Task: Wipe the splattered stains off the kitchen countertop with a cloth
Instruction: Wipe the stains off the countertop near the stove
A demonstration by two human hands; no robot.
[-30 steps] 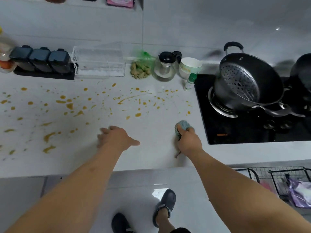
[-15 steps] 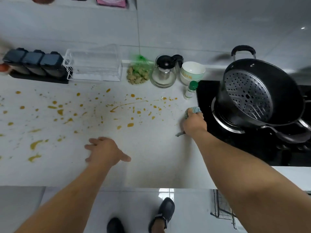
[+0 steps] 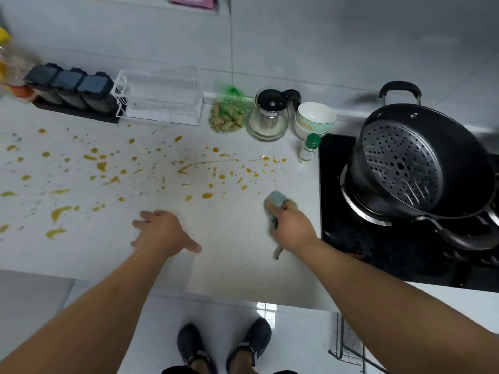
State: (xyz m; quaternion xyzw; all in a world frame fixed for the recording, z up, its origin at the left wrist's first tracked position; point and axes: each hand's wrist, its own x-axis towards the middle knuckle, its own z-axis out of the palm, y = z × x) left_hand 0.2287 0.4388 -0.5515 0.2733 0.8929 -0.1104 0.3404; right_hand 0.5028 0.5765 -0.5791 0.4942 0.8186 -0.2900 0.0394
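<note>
Two hands work at the counter [image 3: 229, 265]: our right hand [image 3: 293, 228] bunches a soft, light cloth [image 3: 276, 199] just beside the hob, near the orange stains [image 3: 189, 168]. Our left hand [image 3: 162, 232] rests flat, fingers spread. We judge the cloth limp and best held wadded.

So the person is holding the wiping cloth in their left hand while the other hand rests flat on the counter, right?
Not quite: the head view shows the cloth in the right hand; the left hand rests flat on the countertop.
</note>
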